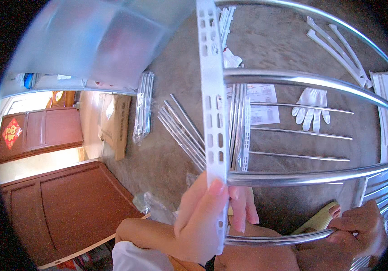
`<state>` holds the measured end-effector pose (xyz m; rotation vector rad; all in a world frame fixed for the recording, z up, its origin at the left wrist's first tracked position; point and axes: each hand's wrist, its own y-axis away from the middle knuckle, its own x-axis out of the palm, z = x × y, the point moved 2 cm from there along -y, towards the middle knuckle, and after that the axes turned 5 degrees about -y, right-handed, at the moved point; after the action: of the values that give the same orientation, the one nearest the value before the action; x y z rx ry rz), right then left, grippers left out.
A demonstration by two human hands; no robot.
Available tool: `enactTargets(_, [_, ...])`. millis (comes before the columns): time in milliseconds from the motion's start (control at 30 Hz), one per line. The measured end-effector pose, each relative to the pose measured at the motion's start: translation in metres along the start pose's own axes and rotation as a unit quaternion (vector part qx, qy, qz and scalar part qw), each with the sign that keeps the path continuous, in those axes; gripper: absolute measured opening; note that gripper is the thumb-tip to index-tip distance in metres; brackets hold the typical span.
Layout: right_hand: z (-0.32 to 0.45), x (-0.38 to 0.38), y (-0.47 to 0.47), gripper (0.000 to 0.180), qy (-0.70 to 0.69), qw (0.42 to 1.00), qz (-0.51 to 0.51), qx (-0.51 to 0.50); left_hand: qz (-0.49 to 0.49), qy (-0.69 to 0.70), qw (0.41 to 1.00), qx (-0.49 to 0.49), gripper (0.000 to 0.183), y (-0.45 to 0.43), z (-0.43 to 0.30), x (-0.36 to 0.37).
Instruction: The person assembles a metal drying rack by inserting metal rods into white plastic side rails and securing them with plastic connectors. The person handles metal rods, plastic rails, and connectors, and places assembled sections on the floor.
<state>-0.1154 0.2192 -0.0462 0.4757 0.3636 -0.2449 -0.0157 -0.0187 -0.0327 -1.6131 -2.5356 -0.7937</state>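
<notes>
A white slotted rail stands upright in front of me. My left hand grips it near its lower end, thumb on the near face and fingers wrapped behind. Several shiny metal tubes run rightward from the rail, among them an upper tube and a middle tube. On the right, my right hand is closed around the lowest tube, covering its far end. Past the rail, thinner rods extend from another slotted strip on the floor.
A white glove and a printed sheet lie on the floor. Nearby are loose tubes, a plastic-wrapped tube bundle and white strips. A cardboard box, brown door and translucent sheet stand left.
</notes>
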Motion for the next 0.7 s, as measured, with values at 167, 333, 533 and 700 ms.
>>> enactTargets(167, [0.012,-0.012,-0.007,0.026,-0.12,0.992,-0.007,0.023,0.009,0.047,0.999,0.014,0.03,-0.006,0.007,0.005])
enactTargets(333, [0.006,-0.005,-0.012,0.017,-0.137,0.988,0.024,0.072,0.011,0.059,0.997,-0.053,0.039,-0.018,0.007,0.007])
enactTargets(533, [-0.011,0.017,-0.036,0.018,-0.143,0.99,0.0,-0.011,0.017,0.04,0.993,-0.111,0.045,-0.03,0.021,0.002])
enactTargets(700, [0.012,0.036,-0.038,0.024,0.031,0.991,-0.071,-0.105,0.062,0.047,0.99,-0.114,0.044,-0.028,0.042,0.013])
